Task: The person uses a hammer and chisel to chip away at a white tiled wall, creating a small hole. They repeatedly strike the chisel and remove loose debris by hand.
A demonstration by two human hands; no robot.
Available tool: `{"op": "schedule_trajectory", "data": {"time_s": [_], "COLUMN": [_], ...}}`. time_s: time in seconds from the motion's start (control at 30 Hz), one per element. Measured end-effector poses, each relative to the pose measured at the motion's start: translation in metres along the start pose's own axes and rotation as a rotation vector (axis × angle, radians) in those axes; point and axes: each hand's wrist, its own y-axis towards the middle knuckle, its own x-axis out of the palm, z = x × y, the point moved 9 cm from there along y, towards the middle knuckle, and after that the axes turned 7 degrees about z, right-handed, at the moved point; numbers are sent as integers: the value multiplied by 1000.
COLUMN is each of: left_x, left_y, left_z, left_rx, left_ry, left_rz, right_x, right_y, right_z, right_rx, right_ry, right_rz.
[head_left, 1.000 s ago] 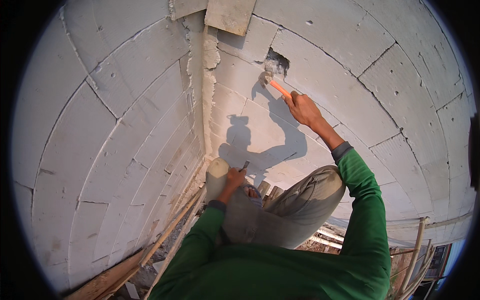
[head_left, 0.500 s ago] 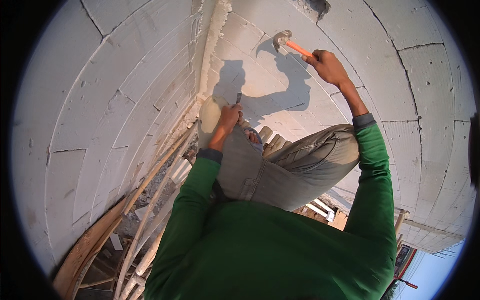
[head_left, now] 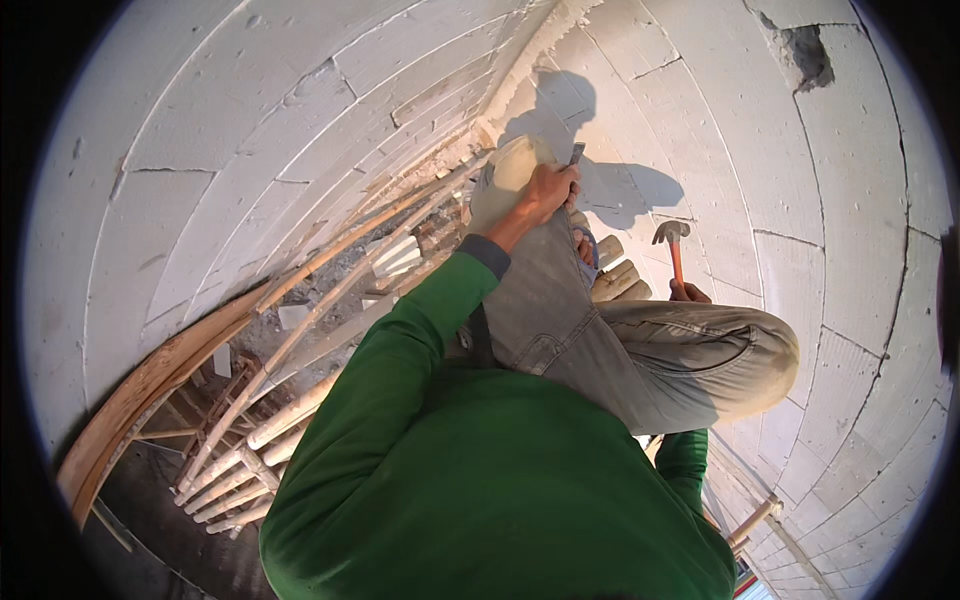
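My left hand is closed around a flat metal chisel, whose end pokes up above the fist, beside my raised left knee. Low on the right, my right hand grips a claw hammer by its orange handle, head upward, in front of the block wall. My bent right leg hides most of that hand and part of the forearm. A sandalled foot rests on bamboo poles between the two hands.
Pale block walls meet in a corner ahead, and the right one has a broken hole. Down on the left are a bamboo frame, a curved wooden board and rubble. Another pole end juts out at the lower right.
My right hand has dropped with the hammer from high up by the wall to behind my right knee. The view has shifted; my left hand still holds the chisel by the left knee.
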Motion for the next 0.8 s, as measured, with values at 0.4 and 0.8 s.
{"op": "schedule_trajectory", "data": {"time_s": [0.4, 0.8], "left_x": [73, 57], "left_y": [-59, -96], "left_z": [4, -17], "left_rx": [-156, -278], "left_ry": [-369, -32], "left_rz": [-519, -564], "right_x": [98, 136], "right_y": [-22, -34], "right_z": [-66, -87], "right_rx": [-265, -420], "right_ry": [148, 86], "right_rz": [-85, -368]}}
